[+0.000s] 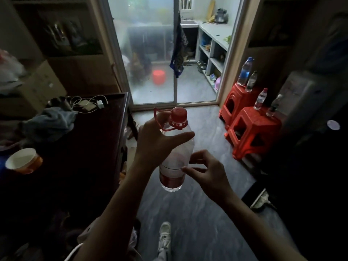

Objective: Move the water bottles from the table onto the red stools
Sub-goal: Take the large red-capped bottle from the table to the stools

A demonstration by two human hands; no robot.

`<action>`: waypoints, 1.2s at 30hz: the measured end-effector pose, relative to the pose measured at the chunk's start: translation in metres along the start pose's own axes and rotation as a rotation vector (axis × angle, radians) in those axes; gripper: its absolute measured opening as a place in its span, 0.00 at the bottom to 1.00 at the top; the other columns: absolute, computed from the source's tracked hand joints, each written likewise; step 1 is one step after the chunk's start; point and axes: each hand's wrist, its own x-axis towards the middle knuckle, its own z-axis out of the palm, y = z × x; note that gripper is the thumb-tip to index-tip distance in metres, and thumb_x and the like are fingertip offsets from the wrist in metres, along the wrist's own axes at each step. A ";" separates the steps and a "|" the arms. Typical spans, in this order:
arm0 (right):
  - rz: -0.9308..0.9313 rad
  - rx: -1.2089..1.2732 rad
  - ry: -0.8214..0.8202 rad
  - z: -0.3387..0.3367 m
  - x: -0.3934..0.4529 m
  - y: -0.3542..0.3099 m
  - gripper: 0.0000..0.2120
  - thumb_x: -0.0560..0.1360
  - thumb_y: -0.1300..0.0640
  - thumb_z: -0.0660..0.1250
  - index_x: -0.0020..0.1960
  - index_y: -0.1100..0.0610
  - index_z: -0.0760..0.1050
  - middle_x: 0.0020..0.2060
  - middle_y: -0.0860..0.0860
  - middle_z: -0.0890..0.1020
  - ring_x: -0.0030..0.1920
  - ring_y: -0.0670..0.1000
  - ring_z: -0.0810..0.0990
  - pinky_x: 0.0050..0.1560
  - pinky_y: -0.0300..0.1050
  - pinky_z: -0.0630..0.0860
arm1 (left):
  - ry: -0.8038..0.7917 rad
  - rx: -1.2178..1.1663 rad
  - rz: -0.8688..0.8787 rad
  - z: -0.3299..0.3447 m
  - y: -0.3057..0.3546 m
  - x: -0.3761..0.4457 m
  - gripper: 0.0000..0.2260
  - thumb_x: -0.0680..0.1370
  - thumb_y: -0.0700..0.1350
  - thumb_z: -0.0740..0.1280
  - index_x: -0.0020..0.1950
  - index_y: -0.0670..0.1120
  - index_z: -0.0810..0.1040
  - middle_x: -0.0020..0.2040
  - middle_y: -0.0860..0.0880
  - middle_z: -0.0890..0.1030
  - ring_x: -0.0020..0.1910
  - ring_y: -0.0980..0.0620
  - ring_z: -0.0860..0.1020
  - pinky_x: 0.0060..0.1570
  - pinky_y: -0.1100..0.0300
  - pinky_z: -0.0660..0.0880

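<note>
A large clear water bottle with a red cap, red carry handle and red label band hangs in the air above the floor, beside the dark table. My left hand grips its neck and handle. My right hand touches the bottle's side lower down, fingers spread. At the right stand two red stools, the near one and the far one. The far stool carries a tall blue-label bottle and a smaller bottle. On the near stool stand two small bottles.
The dark table holds a cloth, a charger with cables and a paper cup. A glass sliding door lies ahead with a red bucket behind it. A dark cabinet stands beside the stools. My shoe is on grey floor.
</note>
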 end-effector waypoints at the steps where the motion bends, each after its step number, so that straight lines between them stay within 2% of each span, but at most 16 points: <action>1: 0.011 -0.005 0.010 -0.001 0.010 0.002 0.16 0.68 0.54 0.79 0.51 0.56 0.77 0.47 0.48 0.84 0.50 0.43 0.83 0.47 0.42 0.83 | -0.009 0.002 0.003 0.004 -0.005 0.011 0.23 0.62 0.58 0.80 0.54 0.54 0.81 0.47 0.58 0.84 0.48 0.63 0.82 0.51 0.54 0.80; 5: 0.022 -0.021 0.049 0.000 0.058 0.008 0.16 0.68 0.53 0.79 0.52 0.56 0.77 0.48 0.47 0.83 0.51 0.41 0.82 0.47 0.38 0.82 | -0.063 -0.009 0.035 0.017 -0.021 0.065 0.25 0.60 0.63 0.77 0.54 0.57 0.80 0.48 0.59 0.84 0.49 0.64 0.81 0.53 0.55 0.80; 10: 0.032 -0.039 0.100 0.010 0.130 0.012 0.16 0.69 0.52 0.77 0.52 0.54 0.76 0.49 0.46 0.82 0.52 0.41 0.82 0.49 0.38 0.82 | -0.134 -0.028 0.099 0.025 -0.041 0.143 0.25 0.62 0.55 0.81 0.57 0.51 0.81 0.49 0.57 0.84 0.49 0.64 0.81 0.51 0.65 0.77; 14: 0.060 -0.049 0.137 0.012 0.185 0.020 0.16 0.69 0.50 0.77 0.52 0.53 0.76 0.49 0.46 0.83 0.52 0.41 0.82 0.49 0.42 0.83 | -0.175 -0.050 0.143 0.038 -0.058 0.202 0.24 0.61 0.55 0.81 0.55 0.56 0.79 0.46 0.61 0.82 0.48 0.65 0.80 0.48 0.71 0.74; 19: 0.103 -0.077 0.224 0.002 0.228 0.034 0.16 0.70 0.49 0.76 0.52 0.51 0.76 0.49 0.45 0.83 0.53 0.41 0.82 0.49 0.40 0.82 | -0.267 -0.074 0.219 0.070 -0.064 0.252 0.25 0.62 0.49 0.82 0.54 0.57 0.76 0.44 0.67 0.77 0.47 0.75 0.76 0.46 0.79 0.70; 25: 0.145 -0.086 0.333 -0.033 0.271 0.056 0.15 0.69 0.50 0.77 0.51 0.50 0.75 0.49 0.45 0.82 0.52 0.39 0.81 0.47 0.37 0.81 | -0.366 -0.148 0.227 0.121 -0.068 0.306 0.23 0.62 0.49 0.82 0.50 0.62 0.76 0.44 0.65 0.81 0.47 0.69 0.79 0.46 0.75 0.73; 31: 0.178 -0.089 0.393 -0.089 0.312 0.094 0.15 0.70 0.51 0.77 0.52 0.52 0.76 0.49 0.46 0.82 0.52 0.42 0.81 0.49 0.40 0.81 | -0.485 -0.194 0.219 0.203 -0.065 0.353 0.23 0.61 0.51 0.82 0.54 0.54 0.79 0.47 0.62 0.82 0.48 0.66 0.81 0.47 0.72 0.75; 36: 0.162 -0.095 0.459 -0.156 0.357 0.123 0.13 0.70 0.54 0.77 0.51 0.53 0.76 0.48 0.47 0.83 0.52 0.44 0.82 0.51 0.42 0.82 | -0.543 -0.253 0.166 0.286 -0.055 0.400 0.23 0.62 0.45 0.82 0.55 0.48 0.82 0.47 0.57 0.85 0.46 0.64 0.82 0.44 0.73 0.75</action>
